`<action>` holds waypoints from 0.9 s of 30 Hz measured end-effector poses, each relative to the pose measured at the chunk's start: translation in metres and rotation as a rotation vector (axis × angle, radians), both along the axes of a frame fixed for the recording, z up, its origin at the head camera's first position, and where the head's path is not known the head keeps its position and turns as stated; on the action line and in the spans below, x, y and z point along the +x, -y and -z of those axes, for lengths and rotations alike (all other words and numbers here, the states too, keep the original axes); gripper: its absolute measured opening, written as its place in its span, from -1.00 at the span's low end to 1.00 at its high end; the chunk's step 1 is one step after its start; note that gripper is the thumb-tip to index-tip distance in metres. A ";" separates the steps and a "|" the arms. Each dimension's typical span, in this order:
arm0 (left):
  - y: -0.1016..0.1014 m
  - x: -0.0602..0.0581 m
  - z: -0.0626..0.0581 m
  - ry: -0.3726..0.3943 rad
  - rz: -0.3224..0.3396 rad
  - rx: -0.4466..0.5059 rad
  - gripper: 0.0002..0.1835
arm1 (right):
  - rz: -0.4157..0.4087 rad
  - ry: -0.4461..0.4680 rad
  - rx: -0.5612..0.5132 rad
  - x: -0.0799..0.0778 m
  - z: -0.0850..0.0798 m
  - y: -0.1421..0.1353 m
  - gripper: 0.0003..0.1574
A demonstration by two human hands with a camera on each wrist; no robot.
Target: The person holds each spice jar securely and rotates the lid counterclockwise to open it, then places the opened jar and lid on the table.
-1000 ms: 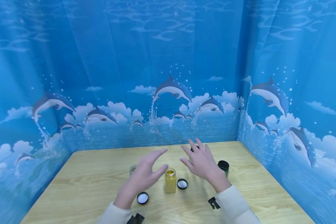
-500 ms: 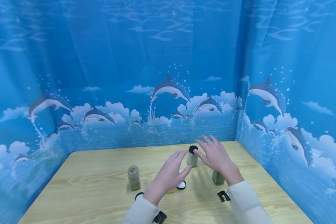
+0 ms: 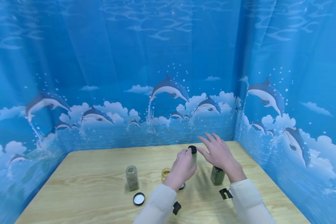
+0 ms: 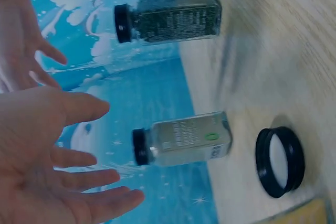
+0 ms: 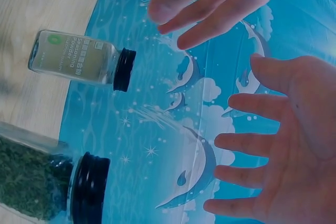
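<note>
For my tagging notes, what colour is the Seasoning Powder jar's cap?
Black; the cap on the jar shows best in the right wrist view.

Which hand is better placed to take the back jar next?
Probably the left hand: in the head view it partly covers the back jar, and in the right wrist view it looks nearer that jar's cap than the right hand.

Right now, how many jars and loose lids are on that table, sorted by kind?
Capped jars: 2 (pale powder jar, green-filled jar)
Uncapped jars: 2 (yellow jar, greyish jar)
Loose lids: 2 (left lid, right lid, partly hidden in the head view)
Total: 6
</note>
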State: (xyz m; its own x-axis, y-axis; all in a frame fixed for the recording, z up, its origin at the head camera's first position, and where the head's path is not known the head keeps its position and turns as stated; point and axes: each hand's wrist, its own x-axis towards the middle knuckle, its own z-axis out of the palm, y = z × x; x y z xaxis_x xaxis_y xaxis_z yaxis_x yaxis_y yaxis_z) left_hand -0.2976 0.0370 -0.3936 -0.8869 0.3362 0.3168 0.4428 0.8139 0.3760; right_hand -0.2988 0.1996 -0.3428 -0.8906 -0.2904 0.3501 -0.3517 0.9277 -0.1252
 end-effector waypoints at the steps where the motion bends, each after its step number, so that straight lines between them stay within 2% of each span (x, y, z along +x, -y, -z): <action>1: -0.002 -0.003 0.002 -0.007 -0.015 0.009 -0.34 | 0.000 -0.003 0.000 0.000 0.000 0.000 -0.34; 6: -0.011 -0.016 0.008 -0.007 -0.075 0.092 -0.37 | 0.005 -0.012 0.006 -0.002 -0.001 -0.002 -0.35; 15: -0.024 -0.038 0.017 0.076 -0.180 0.261 -0.42 | -0.012 -0.031 0.002 -0.002 -0.004 0.001 -0.35; 20: -0.024 -0.048 0.028 0.088 -0.179 0.298 -0.45 | -0.017 -0.041 0.005 -0.002 -0.004 0.002 -0.34; 27: -0.018 -0.061 0.039 0.132 -0.142 0.292 -0.41 | -0.023 -0.045 -0.009 -0.001 -0.005 0.002 -0.35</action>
State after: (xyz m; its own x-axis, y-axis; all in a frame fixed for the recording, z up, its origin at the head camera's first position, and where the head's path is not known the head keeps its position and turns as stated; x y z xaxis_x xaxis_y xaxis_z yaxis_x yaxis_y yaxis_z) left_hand -0.3585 0.0550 -0.4331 -0.9582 0.1184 0.2606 0.2647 0.7134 0.6488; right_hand -0.2994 0.1972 -0.3381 -0.8669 -0.3072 0.3926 -0.3785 0.9181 -0.1172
